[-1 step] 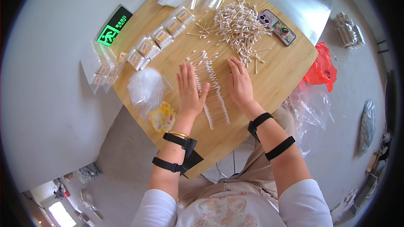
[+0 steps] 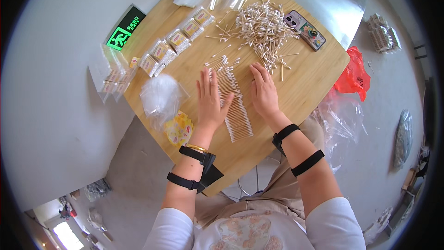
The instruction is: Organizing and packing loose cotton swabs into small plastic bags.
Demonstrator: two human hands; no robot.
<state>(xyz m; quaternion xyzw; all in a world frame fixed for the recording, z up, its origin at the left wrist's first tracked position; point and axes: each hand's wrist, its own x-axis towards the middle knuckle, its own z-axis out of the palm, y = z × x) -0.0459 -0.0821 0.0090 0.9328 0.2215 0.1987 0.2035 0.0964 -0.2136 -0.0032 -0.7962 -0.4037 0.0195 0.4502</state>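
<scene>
While both hands lie flat and open, left point(image 2: 210, 102) and right point(image 2: 264, 93) flank the swab row point(image 2: 233, 104) mid-table (light, rolly sticks, so press from the sides).

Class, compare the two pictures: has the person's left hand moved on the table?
No. The left hand lies flat beside the row of cotton swabs, at the same spot relative to the phone.

Nothing differs between the two moments. The left hand point(image 2: 210, 102) and the right hand point(image 2: 264, 91) lie flat with fingers spread on either side of the row of cotton swabs point(image 2: 233, 106), near the middle of the wooden tabletop point(image 2: 305, 95), exactly as before. The loose swab heap point(image 2: 263, 28) toward the far edge keeps its shape too.
</scene>
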